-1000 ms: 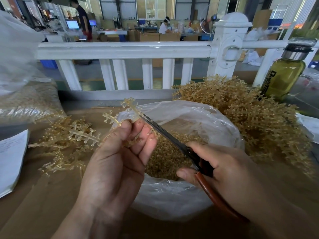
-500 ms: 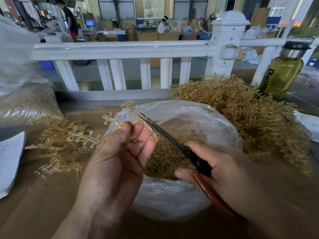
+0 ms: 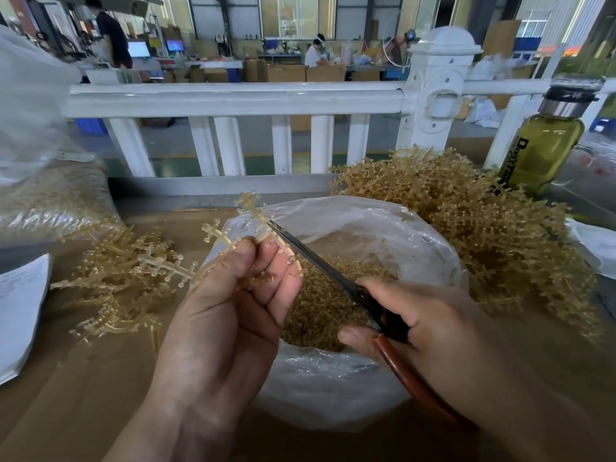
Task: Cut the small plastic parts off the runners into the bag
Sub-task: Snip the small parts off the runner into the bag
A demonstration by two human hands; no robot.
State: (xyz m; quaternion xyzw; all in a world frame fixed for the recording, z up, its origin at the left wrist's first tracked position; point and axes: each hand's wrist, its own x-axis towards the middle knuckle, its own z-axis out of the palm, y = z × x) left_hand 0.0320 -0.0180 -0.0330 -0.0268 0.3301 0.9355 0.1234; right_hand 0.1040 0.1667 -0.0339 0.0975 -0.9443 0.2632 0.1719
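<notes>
Brown cardboard-covered table (image 3: 83, 378), matte, bare toward the near edge. White railing (image 3: 233, 98) closes the far side. Right: large tangled heap of amber runners (image 3: 493, 235), bristly. Left: smaller loose pile of runners (image 3: 120, 281). Centre: clear crinkled plastic bag (image 3: 333, 388), mouth open, cut parts (image 3: 320, 305) granular inside. Left hand (image 3: 230, 315) over the bag's left rim, fingers curled together, pinching a branched translucent runner (image 3: 256, 221). Right hand (image 3: 430, 331) wrapped closed round scissors (image 3: 320, 265), brown handle, blades nearly shut against the runner's stem. Green bottle (image 3: 543, 145) far right.
</notes>
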